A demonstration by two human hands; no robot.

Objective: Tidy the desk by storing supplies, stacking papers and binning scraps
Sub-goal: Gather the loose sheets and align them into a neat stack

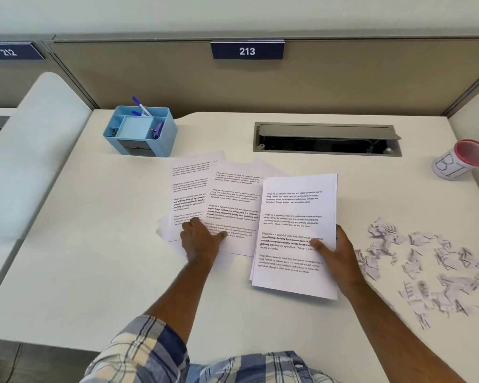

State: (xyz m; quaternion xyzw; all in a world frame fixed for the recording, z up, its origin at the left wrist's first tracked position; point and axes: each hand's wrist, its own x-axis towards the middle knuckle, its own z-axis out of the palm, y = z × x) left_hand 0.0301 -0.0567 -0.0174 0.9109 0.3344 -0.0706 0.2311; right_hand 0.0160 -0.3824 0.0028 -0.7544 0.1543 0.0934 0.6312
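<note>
Head view, looking down: the right grip [333,252] pinches a squared stack of printed papers [293,217] at its right edge, thumb on the top sheet and fingers hidden beneath, so the stack is tilted slightly off the white table [94,258]. Left of that grip, the left grip [202,239] lies spread and flat, palm down, pressing on the near edge of the loose sheets [219,194], which are fanned and overlapping on the table and touch the stack's left side. Just right of the right grip, torn paper scraps [426,266] are scattered across the table toward its right edge. Beyond the scraps, well away from the right grip, a round bin [459,161] with a red rim and handwritten letters on a white label stands by the partition. Beyond the left grip, a light blue organizer [140,132] holds blue pens [141,107] in its back compartment, with small items in its side compartments that I cannot make out. Beyond both grips, a grey cable hatch [327,138] sits open in the table. Plaid sleeves [144,352] cover the upper arms.
</note>
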